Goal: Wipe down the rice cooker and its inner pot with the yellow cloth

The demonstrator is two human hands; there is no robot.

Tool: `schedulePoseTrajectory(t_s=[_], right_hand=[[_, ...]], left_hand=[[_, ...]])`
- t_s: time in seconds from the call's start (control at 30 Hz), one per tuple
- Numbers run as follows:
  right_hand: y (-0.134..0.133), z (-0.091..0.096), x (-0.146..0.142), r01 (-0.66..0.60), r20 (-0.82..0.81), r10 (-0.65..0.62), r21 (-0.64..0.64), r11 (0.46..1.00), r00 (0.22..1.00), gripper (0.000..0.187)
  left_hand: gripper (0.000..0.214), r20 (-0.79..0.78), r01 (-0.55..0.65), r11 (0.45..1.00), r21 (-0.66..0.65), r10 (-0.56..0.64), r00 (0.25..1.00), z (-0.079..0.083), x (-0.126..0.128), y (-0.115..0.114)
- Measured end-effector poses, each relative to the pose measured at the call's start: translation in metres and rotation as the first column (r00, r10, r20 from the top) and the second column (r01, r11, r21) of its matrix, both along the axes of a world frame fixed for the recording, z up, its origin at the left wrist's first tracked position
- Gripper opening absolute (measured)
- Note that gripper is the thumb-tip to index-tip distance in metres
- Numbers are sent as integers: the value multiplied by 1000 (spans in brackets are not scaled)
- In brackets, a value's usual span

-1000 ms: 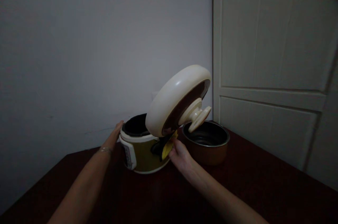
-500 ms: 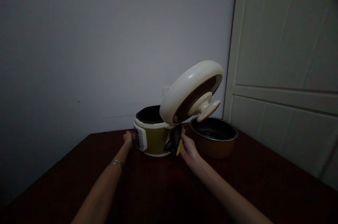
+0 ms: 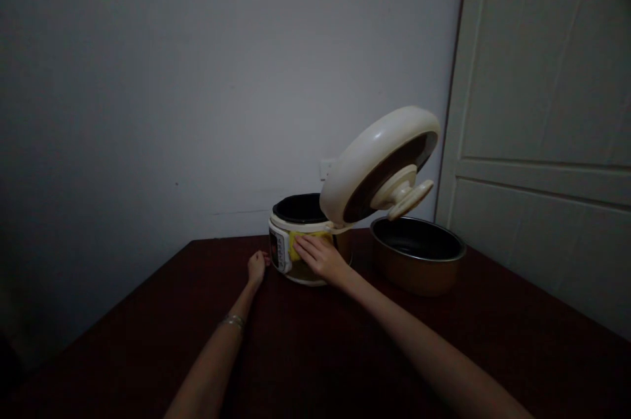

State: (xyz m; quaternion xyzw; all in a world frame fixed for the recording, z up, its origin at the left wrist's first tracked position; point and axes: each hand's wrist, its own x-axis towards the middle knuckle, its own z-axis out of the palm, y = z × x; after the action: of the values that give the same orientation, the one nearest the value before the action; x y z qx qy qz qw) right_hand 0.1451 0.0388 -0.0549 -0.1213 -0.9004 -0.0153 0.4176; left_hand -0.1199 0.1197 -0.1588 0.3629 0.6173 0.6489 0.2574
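A rice cooker with a white rim and an olive-gold body stands on the dark red table, its control panel facing front left. Its white lid is tilted up to the right, the knob pointing outward. My right hand presses a yellow cloth flat against the cooker's side, just right of the panel. At the cooker's left side, my left hand rests with its fingers toward the body; some fingers are hidden, and whether they touch it is unclear.
A brown round pot with a dark inside stands right of the cooker. Behind are a pale wall with a socket and, at right, a white panelled door. The dark red table narrows toward the wall.
My right hand has moved left with the cloth, from the cooker's right side to beside the panel. The cloth now lies flatter. The whole view has shifted slightly; my left hand stays by the cooker.
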Motion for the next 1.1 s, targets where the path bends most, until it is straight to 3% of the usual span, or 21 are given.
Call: schedulePoseTrajectory(t_s=[0.13, 0.33, 0.4, 0.47, 0.57, 0.67, 0.77, 0.83, 0.93, 1.03, 1.1], right_hand=[[20, -9, -14, -66, -16, 66, 17, 998, 998, 39], [14, -69, 9, -244, 113, 254, -100, 965, 961, 39], [12, -78, 22, -253, 167, 273, -133, 958, 947, 40], [13, -73, 31, -224, 219, 257, -163, 961, 941, 41], [16, -43, 33, -172, 210, 210, -183, 968, 955, 42], [20, -7, 21, -155, 73, 168, -153, 976, 983, 40], [23, 7, 4, -149, -66, 143, -101, 984, 988, 37], [25, -2, -3, -140, -66, 136, -54, 989, 988, 37], [27, -35, -6, -120, 100, 110, 109, 987, 989, 37], [28, -71, 3, -132, 329, 25, 307, 943, 944, 36], [29, -84, 12, -139, 402, -30, 384, 913, 915, 36]], left_hand=[[28, -62, 16, 1000, 24, -15, 998, -6, -3, 2], [28, -117, 20, 999, 36, -15, 993, -11, -5, 3], [28, -129, 20, 999, 39, -15, 991, -11, -5, 3], [28, -139, 22, 999, 42, -16, 990, -11, -5, 3], [27, -150, 23, 999, 40, -17, 989, -10, -4, 2], [26, -156, 25, 999, 41, -19, 988, -10, -4, 2], [25, -160, 26, 999, 44, -18, 987, -12, -6, 3], [26, -161, 26, 999, 46, -18, 987, -13, -7, 5], [25, -161, 28, 998, 53, -19, 987, -15, -8, 7], [25, -162, 25, 998, 62, -15, 987, -15, -8, 6], [26, -165, 26, 998, 65, -15, 986, -14, -7, 5]])
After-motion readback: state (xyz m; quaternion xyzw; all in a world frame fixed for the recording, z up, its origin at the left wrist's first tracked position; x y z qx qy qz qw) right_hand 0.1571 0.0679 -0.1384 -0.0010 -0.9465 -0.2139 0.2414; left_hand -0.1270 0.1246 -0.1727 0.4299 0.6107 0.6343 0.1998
